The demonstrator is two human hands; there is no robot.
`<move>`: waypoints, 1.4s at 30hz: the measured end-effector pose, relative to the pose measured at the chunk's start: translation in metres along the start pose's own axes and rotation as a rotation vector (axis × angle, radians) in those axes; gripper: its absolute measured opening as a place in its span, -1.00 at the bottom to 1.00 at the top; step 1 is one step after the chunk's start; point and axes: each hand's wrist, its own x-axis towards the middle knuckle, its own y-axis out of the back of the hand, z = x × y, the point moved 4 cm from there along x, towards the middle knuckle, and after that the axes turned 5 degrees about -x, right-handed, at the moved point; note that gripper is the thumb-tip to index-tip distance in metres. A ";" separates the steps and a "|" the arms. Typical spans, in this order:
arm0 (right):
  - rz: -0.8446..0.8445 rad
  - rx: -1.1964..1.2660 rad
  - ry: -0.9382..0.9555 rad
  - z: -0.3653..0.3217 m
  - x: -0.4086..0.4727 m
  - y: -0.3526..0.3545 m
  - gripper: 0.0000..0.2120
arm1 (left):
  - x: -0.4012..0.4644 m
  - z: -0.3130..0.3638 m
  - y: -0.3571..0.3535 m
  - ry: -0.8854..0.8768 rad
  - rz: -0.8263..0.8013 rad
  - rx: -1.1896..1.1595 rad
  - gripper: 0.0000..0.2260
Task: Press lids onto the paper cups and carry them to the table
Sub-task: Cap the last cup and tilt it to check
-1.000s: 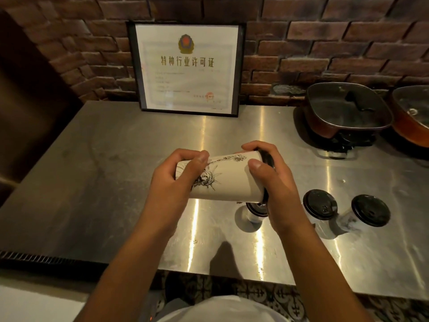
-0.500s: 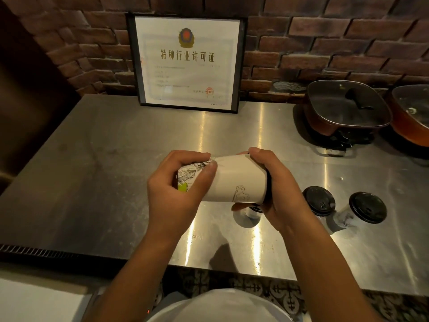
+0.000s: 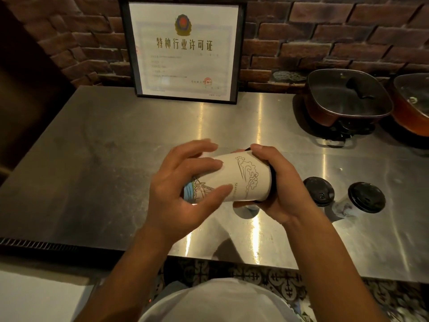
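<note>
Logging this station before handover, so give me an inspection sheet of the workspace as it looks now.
Surface: steel counter, bare on the left.
Job's things: paper cup held sideways above the counter; two lidded cups standing at right; another cup mostly hidden beneath.
Clutter: two lidded pans, framed certificate.
Grips: left hand on the cup's base; right hand around its lid end.
Cables: nothing seen.
Surroundings: brick wall, patterned floor.

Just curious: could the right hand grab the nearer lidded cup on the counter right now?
Probably not yet: the right hand is wrapped around the held cup. The nearer lidded cup stands close beside it, nothing between.
</note>
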 end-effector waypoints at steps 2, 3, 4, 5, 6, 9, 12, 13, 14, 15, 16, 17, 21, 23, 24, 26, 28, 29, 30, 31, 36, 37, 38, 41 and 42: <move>-0.014 0.022 -0.029 -0.001 -0.001 -0.002 -0.67 | -0.002 0.002 0.002 -0.042 0.042 0.066 -0.70; -0.023 0.014 -0.030 -0.001 -0.001 -0.003 -0.66 | -0.004 0.002 0.004 -0.052 0.074 0.095 -0.73; -0.025 -0.003 -0.019 0.000 -0.001 -0.004 -0.65 | -0.006 0.002 0.006 -0.033 0.109 0.103 -0.76; -0.012 -0.027 0.013 0.002 0.000 -0.005 -0.64 | -0.006 0.001 0.007 0.037 0.155 0.073 -0.80; 0.020 -0.060 0.076 0.004 0.001 -0.004 -0.64 | -0.005 0.001 0.009 0.166 0.213 0.002 -0.83; 0.122 -0.192 0.360 0.007 0.002 -0.006 -0.59 | -0.002 -0.008 0.009 0.590 0.328 -0.306 -0.90; 0.115 -0.326 0.552 0.012 -0.001 -0.008 -0.56 | -0.001 -0.020 0.012 0.759 0.292 -0.451 -0.81; 0.111 -0.350 0.561 0.013 -0.001 -0.008 -0.56 | -0.002 -0.022 0.012 0.793 0.252 -0.466 -0.80; 0.112 -0.357 0.539 0.013 -0.001 -0.008 -0.56 | -0.003 -0.023 0.012 0.809 0.208 -0.460 -0.80; 0.119 -0.349 0.490 0.012 0.000 -0.007 -0.56 | -0.005 -0.022 0.012 0.796 0.170 -0.430 -0.79; 0.132 -0.325 0.419 0.011 0.001 -0.005 -0.58 | -0.006 -0.020 0.013 0.753 0.136 -0.377 -0.75; 0.140 -0.280 0.334 0.008 0.002 -0.003 -0.62 | -0.006 -0.018 0.014 0.677 0.107 -0.312 -0.71; 0.061 -0.003 0.050 0.002 0.004 0.000 -0.70 | -0.007 -0.006 0.013 0.315 0.029 -0.169 -0.66; 0.029 0.008 0.019 -0.001 0.003 -0.004 -0.67 | -0.009 -0.004 0.011 0.332 0.122 -0.212 -0.73; 0.020 -0.009 0.023 -0.001 0.003 -0.005 -0.68 | -0.010 -0.003 0.010 0.366 0.186 -0.248 -0.78; 0.038 -0.060 0.077 0.002 0.004 -0.006 -0.73 | -0.012 -0.005 0.008 0.467 0.312 -0.330 -0.85; 0.097 -0.161 0.240 0.005 0.004 -0.005 -0.69 | -0.011 -0.010 0.007 0.593 0.398 -0.415 -0.96; 0.121 -0.262 0.358 0.005 0.002 -0.005 -0.66 | -0.010 -0.013 0.007 0.659 0.420 -0.472 -0.99; 0.132 -0.368 0.472 0.005 0.000 -0.006 -0.64 | -0.009 -0.016 0.006 0.734 0.429 -0.546 -0.97; 0.132 -0.449 0.557 0.006 -0.001 -0.007 -0.62 | -0.008 -0.019 0.004 0.811 0.418 -0.615 -0.93; 0.121 -0.417 0.433 0.010 0.004 -0.002 -0.63 | -0.006 -0.025 0.011 0.848 0.227 -0.458 -0.71; 0.109 -0.323 0.324 0.010 0.005 -0.001 -0.64 | -0.006 -0.022 0.013 0.789 0.187 -0.372 -0.68; 0.087 -0.226 0.217 0.009 0.005 -0.002 -0.64 | -0.005 -0.019 0.014 0.728 0.148 -0.319 -0.64; 0.030 -0.109 0.038 0.005 0.004 -0.002 -0.66 | -0.008 -0.011 0.011 0.515 0.070 -0.190 -0.63; 0.019 -0.112 0.020 0.003 0.004 -0.002 -0.67 | -0.008 -0.009 0.010 0.456 0.066 -0.136 -0.68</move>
